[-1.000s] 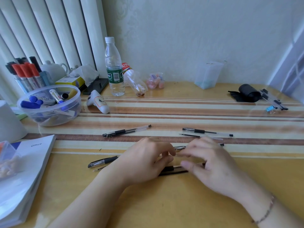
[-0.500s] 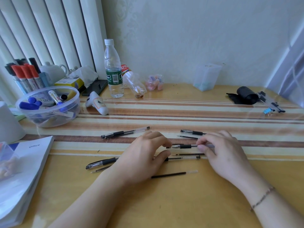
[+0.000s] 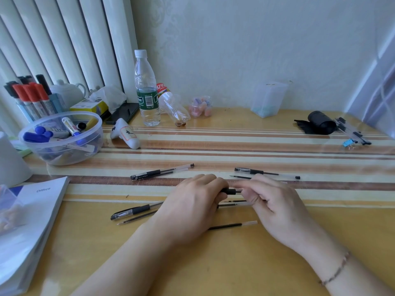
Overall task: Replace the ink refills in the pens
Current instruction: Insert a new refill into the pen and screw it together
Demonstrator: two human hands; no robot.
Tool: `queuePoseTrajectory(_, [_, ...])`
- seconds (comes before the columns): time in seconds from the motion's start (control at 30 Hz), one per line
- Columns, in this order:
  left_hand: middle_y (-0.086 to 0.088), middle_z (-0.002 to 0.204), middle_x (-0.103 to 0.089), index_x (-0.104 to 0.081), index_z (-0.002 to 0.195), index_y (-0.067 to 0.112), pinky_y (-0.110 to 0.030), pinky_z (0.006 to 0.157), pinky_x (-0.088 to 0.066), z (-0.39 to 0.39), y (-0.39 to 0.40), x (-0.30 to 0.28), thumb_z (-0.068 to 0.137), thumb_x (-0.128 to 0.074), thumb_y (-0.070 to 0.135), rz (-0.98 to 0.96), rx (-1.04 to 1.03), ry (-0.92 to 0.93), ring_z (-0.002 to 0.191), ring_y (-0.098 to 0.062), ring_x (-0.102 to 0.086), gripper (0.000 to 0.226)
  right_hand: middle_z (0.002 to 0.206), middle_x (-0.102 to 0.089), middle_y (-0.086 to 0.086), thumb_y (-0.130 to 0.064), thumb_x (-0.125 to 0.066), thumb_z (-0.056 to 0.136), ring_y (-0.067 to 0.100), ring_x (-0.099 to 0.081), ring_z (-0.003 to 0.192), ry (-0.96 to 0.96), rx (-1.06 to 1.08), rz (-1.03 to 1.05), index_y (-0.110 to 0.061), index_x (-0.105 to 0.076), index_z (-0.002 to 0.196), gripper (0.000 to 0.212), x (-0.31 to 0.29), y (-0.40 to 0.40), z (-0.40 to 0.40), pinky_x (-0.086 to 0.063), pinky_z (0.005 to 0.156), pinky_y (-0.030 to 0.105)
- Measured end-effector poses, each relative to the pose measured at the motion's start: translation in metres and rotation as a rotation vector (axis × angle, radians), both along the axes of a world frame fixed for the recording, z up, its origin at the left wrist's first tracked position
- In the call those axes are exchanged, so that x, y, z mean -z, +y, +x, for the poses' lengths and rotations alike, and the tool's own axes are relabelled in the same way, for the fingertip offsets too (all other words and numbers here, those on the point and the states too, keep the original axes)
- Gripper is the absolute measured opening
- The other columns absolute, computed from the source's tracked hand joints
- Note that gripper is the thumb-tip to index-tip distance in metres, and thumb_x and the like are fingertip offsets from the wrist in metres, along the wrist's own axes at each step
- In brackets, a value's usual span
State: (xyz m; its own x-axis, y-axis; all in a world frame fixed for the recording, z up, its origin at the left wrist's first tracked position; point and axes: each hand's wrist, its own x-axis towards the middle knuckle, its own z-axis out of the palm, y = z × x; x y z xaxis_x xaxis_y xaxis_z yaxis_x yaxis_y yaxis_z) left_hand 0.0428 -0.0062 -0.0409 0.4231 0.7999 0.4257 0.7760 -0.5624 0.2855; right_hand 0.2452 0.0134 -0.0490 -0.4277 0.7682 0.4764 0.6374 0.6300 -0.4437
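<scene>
My left hand (image 3: 192, 201) and right hand (image 3: 275, 201) were both pinched shut on one pen (image 3: 232, 191) just above the table (image 3: 235, 263). A loose refill (image 3: 233, 225) lay beneath my wrists, more pens (image 3: 161, 172) beyond.

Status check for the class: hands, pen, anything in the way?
Left hand and right hand both gripping one pen above the table. Loose refill lies beneath. Nothing blocking.
</scene>
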Motion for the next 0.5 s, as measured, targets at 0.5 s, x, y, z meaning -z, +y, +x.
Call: queuePoseTrajectory(0.5, [0.009,0.080,-0.058,-0.056,0.096,0.028,-0.037,0.063,-0.048,-0.011,-0.004,-0.009,0.097,-0.039,0.040,-0.046,0.033,-0.137,0.074,-0.015,-0.054,0.021,0.071,-0.068,-0.018,-0.048,-0.043,0.094,0.005,-0.064,0.066,0.064,0.041,0.064,-0.025,-0.072,0.083,0.039,-0.002,-0.002,0.011,-0.052,0.056,0.033])
